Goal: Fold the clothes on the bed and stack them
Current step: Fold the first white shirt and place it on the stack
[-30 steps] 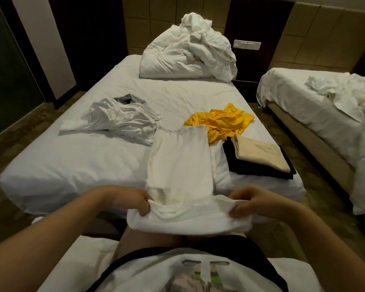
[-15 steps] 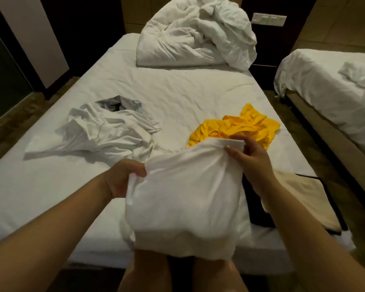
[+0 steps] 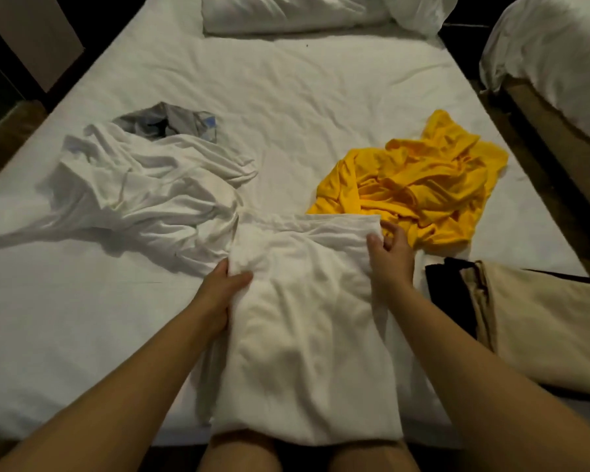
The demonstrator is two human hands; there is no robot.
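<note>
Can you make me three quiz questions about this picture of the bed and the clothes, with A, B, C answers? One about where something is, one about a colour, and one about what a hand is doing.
1. Where does the folded beige garment lie?
A) on the pillow
B) on the black garment
C) on the floor

2. What colour is the crumpled garment nearest the beige one?
A) yellow
B) red
C) green

3. What is the left hand doing?
A) lying flat on the sheet
B) holding a hanger
C) gripping the white garment

Answers: B, black cloth shows beneath the beige edges; A, it is bright yellow; C, its thumb curls over the cloth's left edge.
</note>
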